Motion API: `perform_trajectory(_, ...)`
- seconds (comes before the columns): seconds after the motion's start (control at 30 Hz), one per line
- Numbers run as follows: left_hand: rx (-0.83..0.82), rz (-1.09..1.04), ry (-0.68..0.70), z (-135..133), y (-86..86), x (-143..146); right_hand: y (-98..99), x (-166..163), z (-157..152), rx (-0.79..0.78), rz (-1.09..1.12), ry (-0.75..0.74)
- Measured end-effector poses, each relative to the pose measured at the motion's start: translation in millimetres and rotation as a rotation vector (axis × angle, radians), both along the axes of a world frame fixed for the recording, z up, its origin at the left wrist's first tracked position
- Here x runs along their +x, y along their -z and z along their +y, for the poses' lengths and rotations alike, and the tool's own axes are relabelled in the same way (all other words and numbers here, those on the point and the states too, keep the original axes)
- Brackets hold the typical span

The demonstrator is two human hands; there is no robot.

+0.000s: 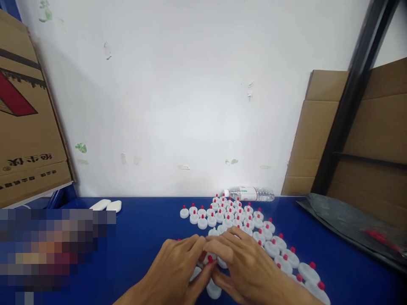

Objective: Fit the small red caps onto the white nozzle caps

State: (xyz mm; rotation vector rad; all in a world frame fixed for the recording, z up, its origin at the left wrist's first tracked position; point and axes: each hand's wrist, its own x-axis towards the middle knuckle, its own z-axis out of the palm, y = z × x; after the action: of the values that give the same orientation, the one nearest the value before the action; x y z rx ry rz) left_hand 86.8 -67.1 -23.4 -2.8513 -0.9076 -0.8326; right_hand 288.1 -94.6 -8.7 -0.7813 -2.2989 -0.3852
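Observation:
My left hand (173, 267) and my right hand (246, 264) meet at the front middle of the table, fingers closed together. Between their fingertips is a small white round cap with a red tip (210, 258), its red nub by the thumbs and much of its body covered. Many like it, white caps with red nubs (238, 222), stand in loose rows from behind my hands to the front right. One white round piece (214, 290) shows under my hands, its top hidden. Another white piece (195, 273) is partly covered by my left hand.
A clear plastic bottle (248, 193) lies along the wall at the back of the blue table (143, 220). Two white rounded objects (113, 206) lie back left. A printed cardboard box (32, 140) stands left. At right are a dark plastic bag (346, 224) and folded cardboard (314, 135).

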Motion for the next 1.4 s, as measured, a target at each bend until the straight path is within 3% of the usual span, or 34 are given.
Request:
perform_trajectory(0.33, -0.152, -0.079, 0.060, 3, -14.7, -9, -4.9, 6, 5, 0.161, 0.024, -0.034)
perform_trajectory(0.53, -0.582, -0.456, 0.064, 10, -18.8, -12, -6.1, 28, 13, 0.390, -0.068, 0.039)
perform_trajectory(0.6, -0.494, -0.445, 0.000, 19, -19.8, -20, -8.8, 37, 18, 0.389, -0.006, 0.124)
perform_trajectory(0.7, -0.100, -0.146, -0.149, 38, -18.4, -31, -12.9, 44, 25, 0.352, 0.083, 0.199)
perform_trajectory(0.8, 0.059, 0.072, -0.312, 54, -14.4, -38, -14.7, 43, 28, 0.313, 0.087, 0.170)
perform_trajectory(1.0, -0.038, 0.109, -0.423, 66, -8.1, -43, -15.7, 45, 29, 0.132, 0.034, 0.238)
perform_trajectory(1.4, -0.094, 0.147, -0.356, 68, -9.5, -43, -25.4, 51, 19, -0.392, -0.278, 0.288)
